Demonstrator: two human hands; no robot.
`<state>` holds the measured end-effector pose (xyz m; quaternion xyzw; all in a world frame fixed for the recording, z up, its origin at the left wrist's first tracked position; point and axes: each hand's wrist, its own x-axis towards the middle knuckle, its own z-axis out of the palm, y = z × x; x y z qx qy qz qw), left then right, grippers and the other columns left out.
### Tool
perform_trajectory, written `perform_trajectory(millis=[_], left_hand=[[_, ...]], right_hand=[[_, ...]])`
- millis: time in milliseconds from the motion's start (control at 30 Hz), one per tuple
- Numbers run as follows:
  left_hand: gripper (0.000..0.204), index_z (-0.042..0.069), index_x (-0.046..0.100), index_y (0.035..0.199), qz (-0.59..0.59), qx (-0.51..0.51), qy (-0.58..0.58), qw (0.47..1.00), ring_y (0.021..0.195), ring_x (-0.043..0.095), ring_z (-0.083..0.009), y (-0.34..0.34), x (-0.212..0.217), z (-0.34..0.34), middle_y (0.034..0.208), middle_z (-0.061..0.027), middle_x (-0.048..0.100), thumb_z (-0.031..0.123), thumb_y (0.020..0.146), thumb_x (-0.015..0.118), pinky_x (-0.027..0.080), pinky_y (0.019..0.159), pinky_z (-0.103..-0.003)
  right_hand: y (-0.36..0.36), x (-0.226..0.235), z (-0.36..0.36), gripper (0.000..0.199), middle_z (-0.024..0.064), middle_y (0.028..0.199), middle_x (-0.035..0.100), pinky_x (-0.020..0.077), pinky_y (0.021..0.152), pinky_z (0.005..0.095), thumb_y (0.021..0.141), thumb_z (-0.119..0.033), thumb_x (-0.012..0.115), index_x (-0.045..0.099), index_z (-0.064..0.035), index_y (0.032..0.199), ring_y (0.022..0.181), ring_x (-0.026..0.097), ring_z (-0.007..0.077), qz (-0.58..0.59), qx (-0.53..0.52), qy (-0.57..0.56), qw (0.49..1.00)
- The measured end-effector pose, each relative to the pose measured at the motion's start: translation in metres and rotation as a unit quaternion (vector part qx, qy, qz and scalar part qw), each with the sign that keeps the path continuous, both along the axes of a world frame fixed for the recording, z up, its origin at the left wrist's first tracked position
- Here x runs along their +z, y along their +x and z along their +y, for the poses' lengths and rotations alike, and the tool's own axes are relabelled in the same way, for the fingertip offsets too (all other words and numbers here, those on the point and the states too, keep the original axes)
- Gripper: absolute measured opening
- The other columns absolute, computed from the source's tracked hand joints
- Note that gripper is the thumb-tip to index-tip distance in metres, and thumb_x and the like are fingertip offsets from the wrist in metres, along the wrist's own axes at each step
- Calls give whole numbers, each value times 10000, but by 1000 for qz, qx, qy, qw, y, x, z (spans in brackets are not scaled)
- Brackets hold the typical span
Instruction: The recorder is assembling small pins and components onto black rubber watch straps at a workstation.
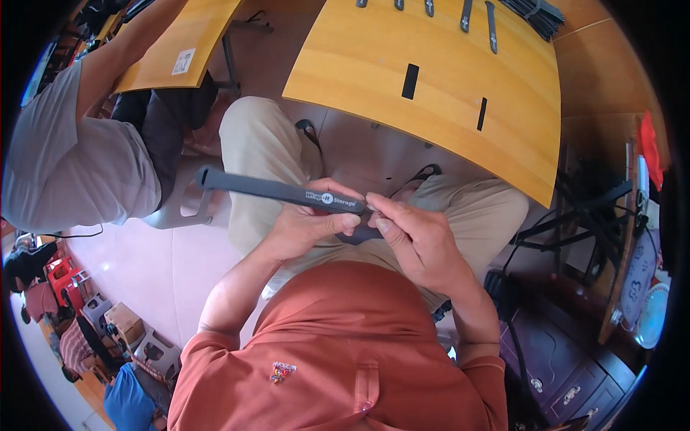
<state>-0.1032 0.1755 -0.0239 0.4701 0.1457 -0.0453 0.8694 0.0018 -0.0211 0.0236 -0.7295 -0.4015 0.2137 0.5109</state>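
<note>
My left hand [309,226] grips a long dark grey storage strap [273,190] that sticks out to the left, over my lap. My right hand [413,237] pinches the strap's right end between thumb and fingertips, right beside my left thumb. Both hands hover above my beige trousers [259,144], below the edge of a yellow wooden table [445,79]. Two short black strap pieces [410,80] lie on the table, and several more straps [476,18] are lined up along its far side.
Another person in a grey shirt [79,165] sits at the left by a second yellow table [180,43]. A bundle of black straps [535,14] lies at the table's far right. Dark furniture with drawers [568,359] stands at the right. Stools and boxes [122,323] sit lower left.
</note>
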Motion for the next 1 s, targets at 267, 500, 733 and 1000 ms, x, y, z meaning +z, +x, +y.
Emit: perform_trajectory(millis=[267, 500, 733, 1000], left_hand=[[290, -1, 655, 1100, -30, -32, 177, 983, 889, 661, -88, -2, 6, 4, 976, -40, 707, 91, 866, 800, 547, 784, -247], [289, 24, 620, 1122, -22, 9, 170, 985, 895, 626, -68, -1, 7, -6, 969, -17, 666, 71, 885, 779, 526, 774, -234], [289, 39, 576, 1122, -40, 42, 139, 989, 903, 610, -55, -4, 2, -10, 988, -5, 647, 30, 896, 756, 517, 789, -224], [328, 40, 554, 1198, -32, 57, 90, 994, 965, 601, -60, -8, 0, -11, 1074, -14, 614, -3, 917, 716, 513, 811, -215]], right_hand=[[0, -4, 5, 318, 134, 853, 685, 537, 646, 411, 882, -21, 649, 655, -1, 1199, 746, 670, 329, -101, 34, -18, 994], [3, -14, 5, 381, 94, 846, 664, 523, 608, 405, 810, -16, 667, 685, -68, 1187, 704, 632, 289, -189, 24, -43, 981], [6, -23, 7, 410, 68, 870, 667, 518, 607, 390, 794, -15, 685, 693, -109, 1192, 716, 617, 274, -210, 19, -25, 977], [6, -25, 5, 390, 38, 892, 686, 510, 619, 363, 790, -19, 692, 712, -126, 1164, 728, 591, 248, -212, 12, -33, 977]])
